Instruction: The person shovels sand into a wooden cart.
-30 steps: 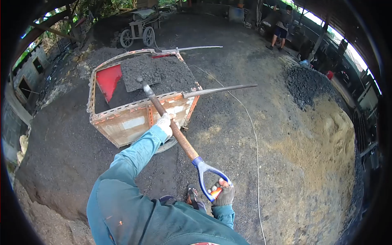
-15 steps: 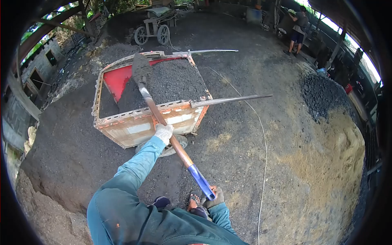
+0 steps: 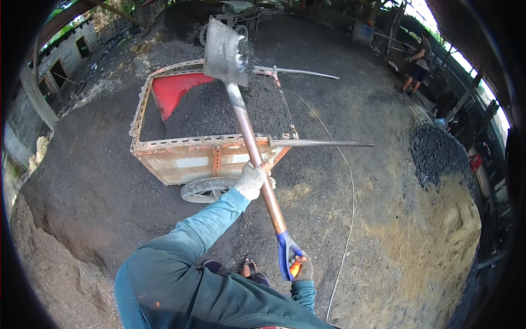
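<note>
Both gloved hands grip one shovel (image 3: 253, 137) above the cart's near side. My left hand (image 3: 252, 181), in a pale glove, is closed round the middle of the brown shaft. At the lower end, my right hand (image 3: 303, 268), in a darker glove, is wrapped round the blue and orange D-shaped handle. The metal blade (image 3: 222, 52) is turned on its side over the cart's far edge, and dark loose material drops from its right edge. Below it, the wheeled cart (image 3: 186, 164) with red inner wall holds a heap of dark granular material (image 3: 219, 112).
Two metal bars, the nearer one (image 3: 329, 143), stick out rightward from the cart. A pale cable (image 3: 353, 203) runs along the ground. At right lies a dark gravel pile (image 3: 435, 151). Another person (image 3: 421, 64) stands far right; a wheeled machine (image 3: 241, 19) is behind.
The shovel has swung right and its blade has tilted sideways, shedding dark material. My hands moved with it, the left rightward and the right slightly rightward. The other person has shifted posture.
</note>
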`<action>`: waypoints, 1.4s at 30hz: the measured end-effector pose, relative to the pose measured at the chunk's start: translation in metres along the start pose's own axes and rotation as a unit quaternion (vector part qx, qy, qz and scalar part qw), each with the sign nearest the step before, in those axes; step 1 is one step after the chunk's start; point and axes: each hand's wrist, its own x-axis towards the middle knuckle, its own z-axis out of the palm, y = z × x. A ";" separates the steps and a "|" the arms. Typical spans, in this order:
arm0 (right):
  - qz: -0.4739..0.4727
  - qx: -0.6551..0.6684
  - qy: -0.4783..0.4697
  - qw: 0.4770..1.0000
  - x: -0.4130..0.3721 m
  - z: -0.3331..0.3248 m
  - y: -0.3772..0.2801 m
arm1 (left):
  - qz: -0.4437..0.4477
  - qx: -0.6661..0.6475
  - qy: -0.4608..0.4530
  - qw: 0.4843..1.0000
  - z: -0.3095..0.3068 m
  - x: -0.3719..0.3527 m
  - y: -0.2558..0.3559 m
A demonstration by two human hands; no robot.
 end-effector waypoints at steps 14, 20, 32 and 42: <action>-0.219 -0.338 0.148 0.903 -0.004 -0.052 0.017 | -0.065 -0.206 -0.110 0.970 -0.115 -0.051 -0.057; -0.048 -0.338 0.155 0.927 0.024 -0.021 0.065 | 0.036 -0.384 0.085 0.919 -0.279 -0.155 -0.086; 0.019 -0.670 0.197 0.716 0.033 -0.006 0.146 | -0.248 -0.589 0.385 0.666 -0.433 -0.193 -0.318; -0.086 -0.771 0.066 0.627 0.108 0.118 0.270 | -0.181 -0.653 0.431 0.596 -0.588 -0.151 -0.364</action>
